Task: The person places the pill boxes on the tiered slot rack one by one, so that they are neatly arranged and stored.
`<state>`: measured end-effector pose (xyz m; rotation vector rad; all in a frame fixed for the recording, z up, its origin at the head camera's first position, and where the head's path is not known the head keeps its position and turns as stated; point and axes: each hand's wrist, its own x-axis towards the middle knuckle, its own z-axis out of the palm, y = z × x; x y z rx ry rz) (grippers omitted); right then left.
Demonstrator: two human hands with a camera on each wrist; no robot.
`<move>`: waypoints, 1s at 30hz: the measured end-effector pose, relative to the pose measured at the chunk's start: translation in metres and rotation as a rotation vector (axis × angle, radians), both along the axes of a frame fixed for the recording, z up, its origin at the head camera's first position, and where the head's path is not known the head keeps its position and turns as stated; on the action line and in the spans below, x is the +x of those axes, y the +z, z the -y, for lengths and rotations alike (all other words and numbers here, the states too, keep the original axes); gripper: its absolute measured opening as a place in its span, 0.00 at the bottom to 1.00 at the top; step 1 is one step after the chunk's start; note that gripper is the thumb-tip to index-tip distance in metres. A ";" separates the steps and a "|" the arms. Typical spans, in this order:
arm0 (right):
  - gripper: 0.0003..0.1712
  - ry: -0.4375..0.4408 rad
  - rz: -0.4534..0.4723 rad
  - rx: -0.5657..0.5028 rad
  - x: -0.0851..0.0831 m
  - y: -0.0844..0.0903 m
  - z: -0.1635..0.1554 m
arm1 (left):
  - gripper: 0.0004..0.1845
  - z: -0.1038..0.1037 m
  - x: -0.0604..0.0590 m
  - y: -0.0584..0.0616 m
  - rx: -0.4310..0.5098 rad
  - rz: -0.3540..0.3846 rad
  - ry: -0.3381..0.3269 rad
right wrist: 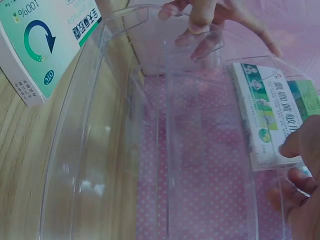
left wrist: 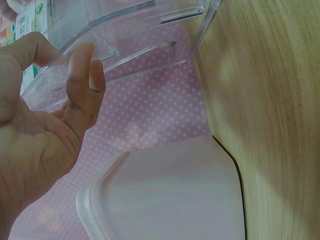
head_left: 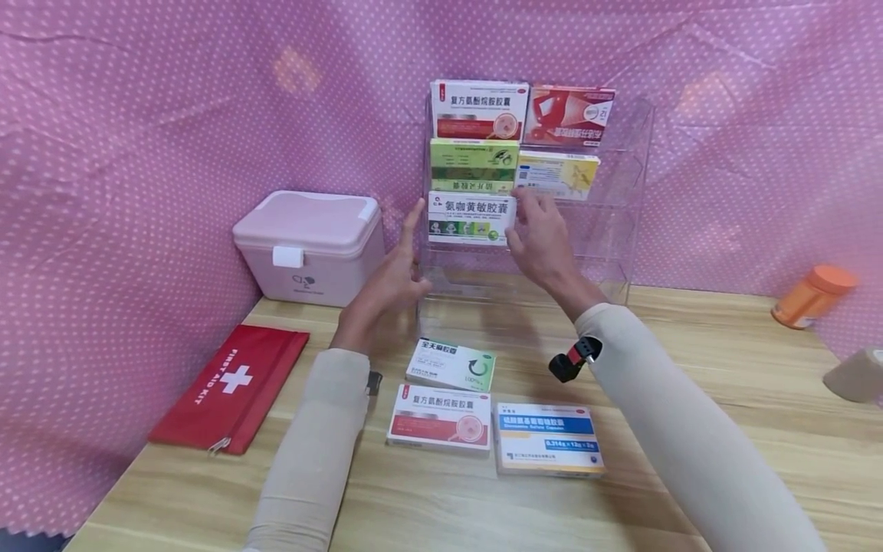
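A clear acrylic tiered rack [head_left: 621, 192] stands at the back of the wooden table [head_left: 724, 399]. On its third tier lies a white-and-green medicine box [head_left: 471, 218]. My right hand [head_left: 541, 234] pinches that box's right end between thumb and fingers; the right wrist view shows the same pinch by my right hand [right wrist: 300, 165] on the box [right wrist: 265, 115]. With fingers straight, my left hand [head_left: 396, 268] touches the rack's left side wall. In the left wrist view my left hand [left wrist: 50, 125] lies against the rack's clear edge [left wrist: 140, 30].
Higher tiers hold a red-and-white box [head_left: 479, 110], a red box [head_left: 569, 115], a green box [head_left: 474, 163] and a yellow-white box [head_left: 557, 174]. Three boxes lie in front: green-white [head_left: 451, 364], red-white [head_left: 441, 416], blue-white [head_left: 549, 438]. A pink case [head_left: 310, 245], red first-aid pouch [head_left: 231, 387] and orange bottle [head_left: 814, 295] stand around.
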<state>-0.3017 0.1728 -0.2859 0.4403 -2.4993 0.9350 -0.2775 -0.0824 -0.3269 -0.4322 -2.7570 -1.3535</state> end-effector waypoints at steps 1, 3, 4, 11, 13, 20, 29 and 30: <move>0.38 0.007 -0.001 0.017 0.001 0.001 -0.001 | 0.75 0.000 0.000 0.000 0.002 0.000 -0.002; 0.42 0.021 0.007 0.043 0.004 0.002 -0.004 | 0.75 0.001 0.001 0.000 0.008 0.000 -0.003; 0.45 0.027 0.011 0.057 0.007 0.004 -0.006 | 0.75 0.001 0.001 0.000 0.012 0.000 -0.003; 0.49 0.009 -0.040 0.051 0.039 0.022 -0.028 | 0.76 0.001 0.000 -0.001 0.008 0.016 0.000; 0.47 0.001 -0.105 0.016 0.051 0.030 -0.036 | 0.76 0.001 -0.001 -0.001 0.005 0.014 -0.001; 0.44 -0.030 -0.165 -0.097 0.086 0.042 -0.074 | 0.74 0.002 0.000 -0.002 0.006 -0.013 -0.012; 0.23 0.007 0.056 -0.061 0.106 0.003 -0.125 | 0.74 0.004 0.000 -0.003 0.020 -0.017 -0.027; 0.21 0.019 0.091 -0.027 0.109 0.000 -0.129 | 0.74 0.003 0.000 -0.002 0.021 -0.017 -0.029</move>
